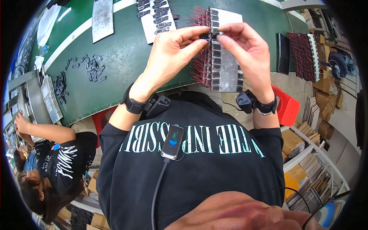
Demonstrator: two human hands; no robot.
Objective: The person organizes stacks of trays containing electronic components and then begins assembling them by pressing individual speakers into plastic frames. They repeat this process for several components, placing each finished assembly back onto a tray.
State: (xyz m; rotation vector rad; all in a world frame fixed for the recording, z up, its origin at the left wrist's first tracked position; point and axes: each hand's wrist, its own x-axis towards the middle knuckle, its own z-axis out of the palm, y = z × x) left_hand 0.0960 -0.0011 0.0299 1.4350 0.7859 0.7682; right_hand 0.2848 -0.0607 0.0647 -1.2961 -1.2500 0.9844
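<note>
Pinching a small black part [206, 36] at upper centre of the head view, L hand [168, 50] has thumb + index fingers [191, 31] nearly tog., tips on the part. R hand [252, 53] comes in from the other side, thumb + index tips almost meeting at the same spot; blurred there, so can't tell if it grips anything. Both are over the L edge of a grey plate [229, 65], which carries a col. of black units [217, 61] w/ red wires [199, 63] sticking out L. Plate lies on the green worktop [126, 53]. Upper L of centre: white board [148, 27] w/ more black units, then a bare metal sheet [102, 21]. Mid-L: loose black pcs [94, 69], plus a pile [60, 86]. Upper R: black tray [283, 53] beside a red-wired bundle [302, 55]. Lower L: co-worker [73, 161], dark top.
</note>
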